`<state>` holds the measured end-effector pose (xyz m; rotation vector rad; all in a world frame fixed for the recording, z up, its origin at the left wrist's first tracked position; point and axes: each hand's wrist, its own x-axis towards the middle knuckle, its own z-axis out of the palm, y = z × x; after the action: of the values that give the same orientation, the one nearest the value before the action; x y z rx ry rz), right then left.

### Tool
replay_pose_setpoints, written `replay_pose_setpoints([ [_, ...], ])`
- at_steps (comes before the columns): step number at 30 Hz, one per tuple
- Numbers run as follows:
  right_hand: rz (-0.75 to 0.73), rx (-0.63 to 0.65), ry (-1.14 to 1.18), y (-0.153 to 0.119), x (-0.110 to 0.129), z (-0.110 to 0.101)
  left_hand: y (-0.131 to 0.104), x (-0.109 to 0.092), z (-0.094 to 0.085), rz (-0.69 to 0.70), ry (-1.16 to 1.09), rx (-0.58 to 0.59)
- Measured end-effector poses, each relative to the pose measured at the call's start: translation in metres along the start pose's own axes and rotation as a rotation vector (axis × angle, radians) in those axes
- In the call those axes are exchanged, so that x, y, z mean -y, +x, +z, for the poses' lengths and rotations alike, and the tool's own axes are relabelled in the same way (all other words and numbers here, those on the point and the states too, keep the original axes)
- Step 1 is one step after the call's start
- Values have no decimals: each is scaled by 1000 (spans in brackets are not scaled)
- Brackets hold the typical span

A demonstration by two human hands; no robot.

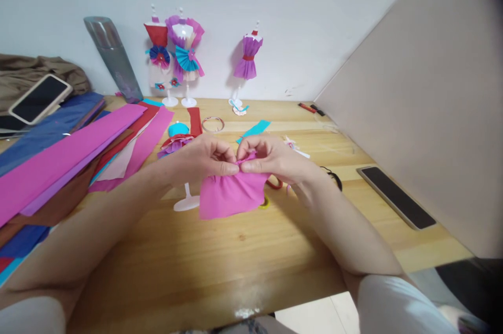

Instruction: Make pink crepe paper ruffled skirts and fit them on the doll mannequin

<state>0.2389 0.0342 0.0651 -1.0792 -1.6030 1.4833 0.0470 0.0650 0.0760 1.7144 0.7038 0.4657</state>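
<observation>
Both pinch shut: left hand (206,158), right hand (271,158) | pink crepe (230,195) gathered edge up, hanging down

No readable text anywhere I look. My phones' (396,195) screens dark; flask (113,58) print maybe pattern, too blurred to read.

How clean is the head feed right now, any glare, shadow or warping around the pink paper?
Head view: even soft light, pink crepe paper sharp between left hand and right hand; small glare patch on the table near edge; wide-angle bending tilts the silver bottle; dark vignette in the right corners.
</observation>
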Motion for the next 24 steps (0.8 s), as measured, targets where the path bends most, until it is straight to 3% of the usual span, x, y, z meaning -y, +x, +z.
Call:
replay_pose_setpoints([
  [3, 2, 142, 91, -2, 1, -6, -1, 3, -5, -3, -66, 110],
  [9, 4, 182, 210, -3, -3, -24, 0, 13, -13, -15, -219, -22],
  [16, 10, -95, 229, 6, -13, -34, 5, 23, -13, -46, -312, -127],
  [19, -15, -96, 238, 7, -14, -31, 6, 21, -10, -42, -305, -159],
  [24, -167, -271, -92, 3, -6, -22, 9, 18, -5, -13, -213, -158],
])
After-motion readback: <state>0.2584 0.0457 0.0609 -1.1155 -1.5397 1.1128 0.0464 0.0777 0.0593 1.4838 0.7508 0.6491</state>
